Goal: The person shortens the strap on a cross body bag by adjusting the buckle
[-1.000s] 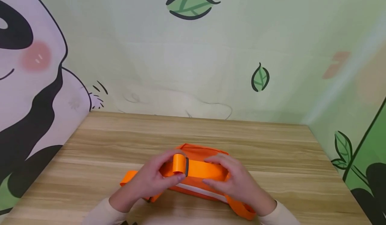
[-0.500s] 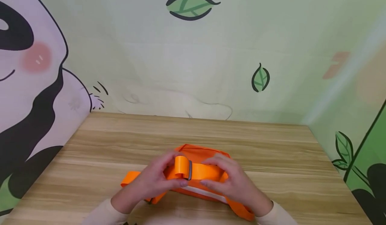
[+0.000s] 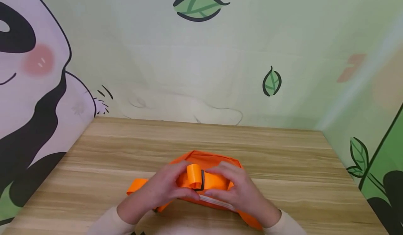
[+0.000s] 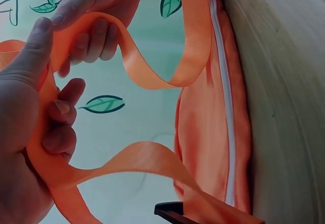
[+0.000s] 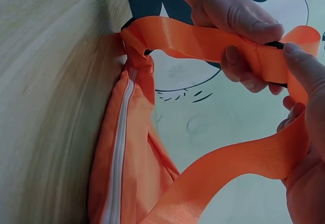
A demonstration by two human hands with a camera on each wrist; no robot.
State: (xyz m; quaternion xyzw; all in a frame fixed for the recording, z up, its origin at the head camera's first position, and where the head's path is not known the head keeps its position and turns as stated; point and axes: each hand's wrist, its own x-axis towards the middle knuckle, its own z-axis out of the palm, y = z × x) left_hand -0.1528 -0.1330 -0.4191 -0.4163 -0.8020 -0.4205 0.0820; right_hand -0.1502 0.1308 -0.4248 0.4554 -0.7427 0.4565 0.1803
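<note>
An orange bag [image 3: 211, 157] with a white zipper [image 5: 118, 148] lies on the wooden table. Above it, its orange strap [image 3: 216, 181] is raised between both hands. My left hand [image 3: 165, 182] pinches the strap beside a dark slider buckle [image 3: 203, 180], where a short loop of webbing [image 3: 193, 176] stands up. My right hand [image 3: 237, 186] grips the strap just right of the buckle, thumb below and fingers above. In the right wrist view the two thumbs are close together at the buckle. Strap lengths run from each hand down to the bag's ends.
Another strap loop [image 3: 136, 185] sticks out left of my left forearm, and a black plastic piece [image 4: 170, 211] shows low in the left wrist view. The wooden table [image 3: 283, 147] meets a printed wall [image 3: 151, 70] at the back.
My left hand has shifted right with the buckle and loop, and my right hand slightly left. The hands are closer together, and less strap shows between them. The bag has barely moved.
</note>
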